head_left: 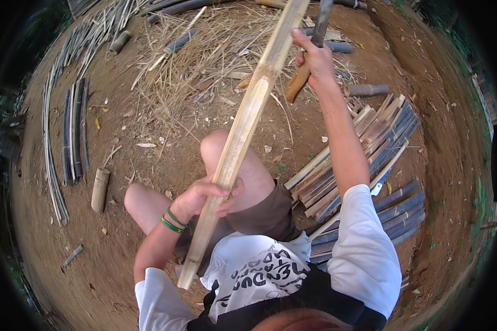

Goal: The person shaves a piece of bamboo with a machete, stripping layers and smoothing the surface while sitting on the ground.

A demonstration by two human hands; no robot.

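A long split bamboo piece [247, 113], its pale hollow inner face toward me, slants from my lap up past the top edge of the view. My left hand [212, 194], with green bands at its wrist, is closed around the lower part. Up at the far end, my right hand [316, 62] grips a machete [298, 83] by its wooden handle. The dark blade points away from me, beside the bamboo, and its tip is cut off by the top edge. The right thumb is close to the bamboo; whether it touches cannot be told.
Shavings [188, 77] litter the brown dirt ahead. Split bamboo pieces [350, 160] lie stacked at my right, with more dark strips [397, 215] nearer. At left are thin strips [52, 149], a dark bundle [74, 132] and a short bamboo section [100, 190]. My bent knees are beneath the piece.
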